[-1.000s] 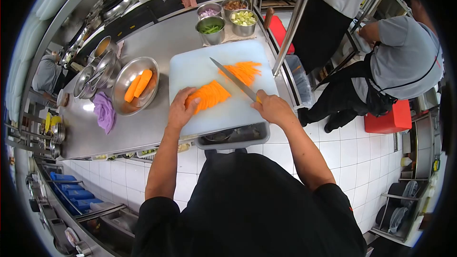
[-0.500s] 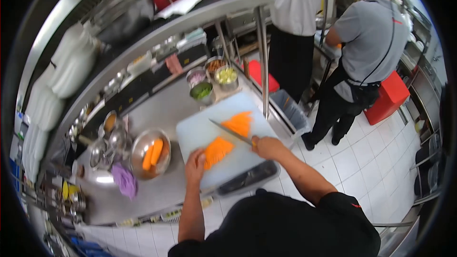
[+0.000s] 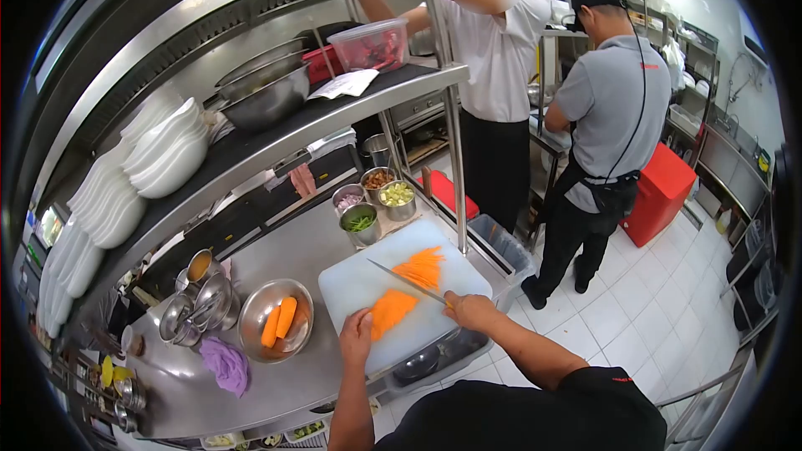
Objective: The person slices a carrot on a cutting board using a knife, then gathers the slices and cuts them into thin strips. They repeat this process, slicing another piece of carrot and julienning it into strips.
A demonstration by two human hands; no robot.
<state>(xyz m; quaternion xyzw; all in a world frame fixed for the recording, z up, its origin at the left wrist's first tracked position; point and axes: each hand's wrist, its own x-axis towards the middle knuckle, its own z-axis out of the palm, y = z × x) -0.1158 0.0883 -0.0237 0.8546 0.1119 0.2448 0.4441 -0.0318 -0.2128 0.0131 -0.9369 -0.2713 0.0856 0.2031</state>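
Observation:
A white cutting board bears a flat stack of carrot slices and a heap of carrot strips farther back. My left hand has its fingers bent and together at the left edge of the slices, touching them. At the board's right side, my right hand is closed round the handle of a knife. The blade points up and left, lying between slices and strips. Left of the board, a steel bowl contains peeled carrots.
Metal cups with chopped green vegetables and other cut ingredients stand behind the board. A purple cloth lies left of the bowl. Above runs a shelf with stacked white dishes. Two people stand beyond the counter, near a red bin.
My view has tilted up, showing more of the shelf and the people. Both hands stay at nearly the same places over the board, with the knife still between the carrot piles.

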